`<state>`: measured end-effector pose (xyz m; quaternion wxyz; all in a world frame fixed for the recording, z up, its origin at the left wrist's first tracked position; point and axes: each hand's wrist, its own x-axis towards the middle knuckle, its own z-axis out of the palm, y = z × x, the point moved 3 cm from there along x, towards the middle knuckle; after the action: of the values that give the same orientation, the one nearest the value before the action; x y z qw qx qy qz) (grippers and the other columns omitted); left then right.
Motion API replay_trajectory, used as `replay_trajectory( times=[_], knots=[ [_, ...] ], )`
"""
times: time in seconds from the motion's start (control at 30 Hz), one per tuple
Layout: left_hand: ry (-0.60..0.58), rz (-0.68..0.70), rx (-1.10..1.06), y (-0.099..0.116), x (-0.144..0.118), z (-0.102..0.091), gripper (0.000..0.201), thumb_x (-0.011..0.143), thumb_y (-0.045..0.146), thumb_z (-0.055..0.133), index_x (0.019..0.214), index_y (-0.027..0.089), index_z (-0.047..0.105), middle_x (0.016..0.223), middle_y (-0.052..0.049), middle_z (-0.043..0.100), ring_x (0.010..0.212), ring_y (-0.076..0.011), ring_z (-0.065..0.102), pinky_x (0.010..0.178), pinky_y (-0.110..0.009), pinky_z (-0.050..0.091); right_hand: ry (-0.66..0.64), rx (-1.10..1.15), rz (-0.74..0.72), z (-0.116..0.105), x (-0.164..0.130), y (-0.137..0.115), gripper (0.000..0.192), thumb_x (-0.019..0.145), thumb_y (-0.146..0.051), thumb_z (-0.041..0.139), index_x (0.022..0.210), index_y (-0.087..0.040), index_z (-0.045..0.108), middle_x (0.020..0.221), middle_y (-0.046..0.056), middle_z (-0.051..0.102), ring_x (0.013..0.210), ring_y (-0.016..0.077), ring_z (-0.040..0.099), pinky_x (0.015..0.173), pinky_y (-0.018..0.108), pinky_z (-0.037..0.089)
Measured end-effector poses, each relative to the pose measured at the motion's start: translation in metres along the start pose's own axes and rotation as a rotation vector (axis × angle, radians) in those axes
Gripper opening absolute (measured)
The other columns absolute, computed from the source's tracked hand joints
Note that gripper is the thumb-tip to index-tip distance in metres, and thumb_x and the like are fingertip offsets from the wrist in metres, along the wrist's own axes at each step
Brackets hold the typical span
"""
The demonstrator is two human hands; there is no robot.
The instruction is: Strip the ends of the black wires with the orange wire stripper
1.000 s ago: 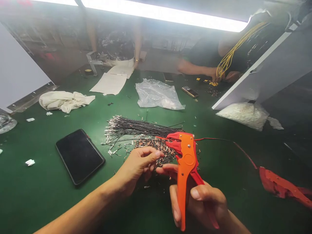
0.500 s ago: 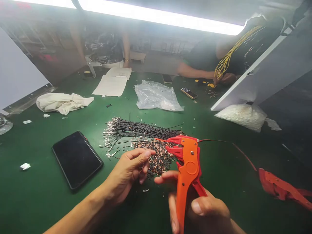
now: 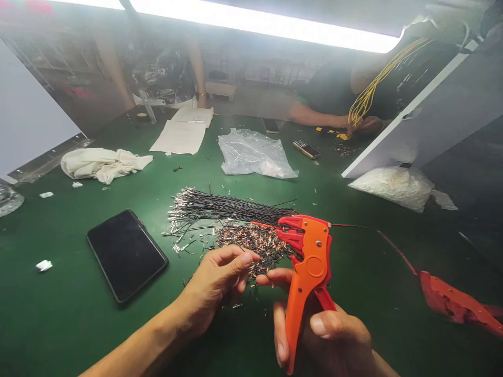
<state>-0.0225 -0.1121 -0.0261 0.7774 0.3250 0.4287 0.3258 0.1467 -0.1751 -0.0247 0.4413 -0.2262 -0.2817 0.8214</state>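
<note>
An orange and red wire stripper stands upright in my right hand, its jaws pointing left. My right thumb and fingers are round its handles, with the index finger reaching out to the left. My left hand is closed in a pinch just left of the stripper; what lies between its fingertips, if anything, is too small to make out. Behind both hands lies a heap of short black wire offcuts with copper ends. Beyond it is a bundle of black wires with silvery terminals at the left ends.
A black phone lies left on the green table. Further back are a white cloth, papers, a clear plastic bag and a keypad phone. At right another person's hands hold yellow wires.
The wire stripper's head has swung to the right a little. My left hand has shifted slightly right, its fingers still pinched.
</note>
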Motion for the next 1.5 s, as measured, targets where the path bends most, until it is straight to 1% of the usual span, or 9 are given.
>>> replay_trajectory(
  times=[0.1, 0.33, 0.4, 0.53, 0.67, 0.83, 1.07, 1.27, 1.5],
  knots=[
    [-0.002, -0.001, -0.001, -0.0013, -0.0003, 0.001, 0.039, 0.074, 0.054, 0.077, 0.082, 0.017, 0.066, 0.049, 0.007, 0.048, 0.042, -0.0037, 0.035, 0.042, -0.018, 0.024, -0.021, 0.022, 0.014, -0.0007, 0.0011, 0.002, 0.062, 0.076, -0.031, 0.057, 0.135, -0.014, 0.054, 0.077, 0.012, 0.076, 0.064, 0.0228, 0.068, 0.061, 0.034, 0.05],
    [0.004, 0.011, -0.014, -0.0037, -0.0011, 0.0017, 0.04, 0.074, 0.054, 0.076, 0.084, 0.017, 0.066, 0.051, 0.006, 0.049, 0.043, -0.0043, 0.038, 0.044, -0.019, 0.028, -0.069, 0.044, -0.009, -0.0012, 0.0017, 0.0058, 0.054, 0.081, -0.031, 0.057, 0.133, -0.017, 0.058, 0.08, 0.011, 0.077, 0.066, 0.0211, 0.07, 0.062, 0.033, 0.053],
    [0.007, 0.019, -0.016, -0.0034, -0.0007, 0.0014, 0.039, 0.075, 0.054, 0.076, 0.084, 0.017, 0.066, 0.051, 0.006, 0.049, 0.044, -0.0044, 0.038, 0.044, -0.019, 0.028, -0.065, 0.053, -0.024, -0.0003, 0.0022, 0.0059, 0.052, 0.081, -0.031, 0.057, 0.131, -0.018, 0.06, 0.09, 0.011, 0.078, 0.065, 0.0201, 0.07, 0.061, 0.032, 0.053],
    [0.006, 0.025, -0.017, -0.0028, 0.0002, 0.001, 0.039, 0.075, 0.053, 0.076, 0.084, 0.016, 0.067, 0.052, 0.007, 0.048, 0.044, -0.004, 0.037, 0.045, -0.019, 0.028, -0.036, 0.081, -0.037, 0.0009, 0.003, 0.0047, 0.049, 0.079, -0.029, 0.06, 0.127, -0.02, 0.063, 0.123, 0.012, 0.071, 0.068, 0.0186, 0.071, 0.06, 0.031, 0.054],
    [0.011, 0.042, -0.016, -0.0022, -0.0001, 0.0012, 0.038, 0.076, 0.05, 0.077, 0.081, 0.015, 0.066, 0.051, 0.008, 0.046, 0.044, -0.0028, 0.033, 0.044, -0.019, 0.023, -0.042, 0.056, -0.007, 0.0021, 0.0028, 0.0035, 0.048, 0.079, -0.031, 0.061, 0.127, -0.022, 0.063, 0.111, 0.01, 0.076, 0.069, 0.019, 0.072, 0.061, 0.031, 0.054],
    [0.024, 0.052, -0.016, -0.0014, -0.0014, 0.0023, 0.035, 0.078, 0.049, 0.075, 0.079, 0.015, 0.064, 0.051, 0.007, 0.047, 0.044, -0.0037, 0.034, 0.045, -0.02, 0.025, 0.008, 0.095, -0.019, 0.0001, 0.0026, 0.0045, 0.048, 0.076, -0.029, 0.061, 0.123, -0.024, 0.066, 0.134, 0.008, 0.065, 0.068, 0.0198, 0.072, 0.059, 0.033, 0.056],
    [0.027, 0.058, -0.023, -0.001, -0.0018, 0.0021, 0.036, 0.077, 0.05, 0.075, 0.079, 0.017, 0.063, 0.049, 0.007, 0.048, 0.043, -0.005, 0.038, 0.045, -0.02, 0.028, 0.046, 0.06, 0.009, -0.0033, 0.0011, 0.0045, 0.052, 0.074, -0.031, 0.06, 0.125, -0.025, 0.065, 0.14, 0.007, 0.06, 0.064, 0.0196, 0.071, 0.057, 0.033, 0.054],
    [0.008, 0.04, -0.023, -0.0022, -0.0007, 0.0037, 0.036, 0.077, 0.051, 0.075, 0.079, 0.017, 0.061, 0.05, 0.006, 0.05, 0.042, -0.0051, 0.04, 0.045, -0.02, 0.03, -0.054, 0.134, -0.023, -0.0001, 0.0007, 0.0033, 0.05, 0.079, -0.026, 0.056, 0.128, -0.023, 0.063, 0.142, 0.006, 0.059, 0.073, 0.02, 0.073, 0.063, 0.032, 0.056],
    [0.015, 0.058, -0.017, -0.0022, -0.0001, 0.0033, 0.036, 0.078, 0.049, 0.075, 0.078, 0.016, 0.062, 0.05, 0.006, 0.051, 0.042, -0.0052, 0.041, 0.044, -0.02, 0.031, -0.039, 0.112, -0.025, -0.0017, -0.0006, 0.0048, 0.049, 0.079, -0.028, 0.056, 0.127, -0.022, 0.063, 0.14, 0.009, 0.06, 0.072, 0.0204, 0.073, 0.061, 0.033, 0.055]
  ],
)
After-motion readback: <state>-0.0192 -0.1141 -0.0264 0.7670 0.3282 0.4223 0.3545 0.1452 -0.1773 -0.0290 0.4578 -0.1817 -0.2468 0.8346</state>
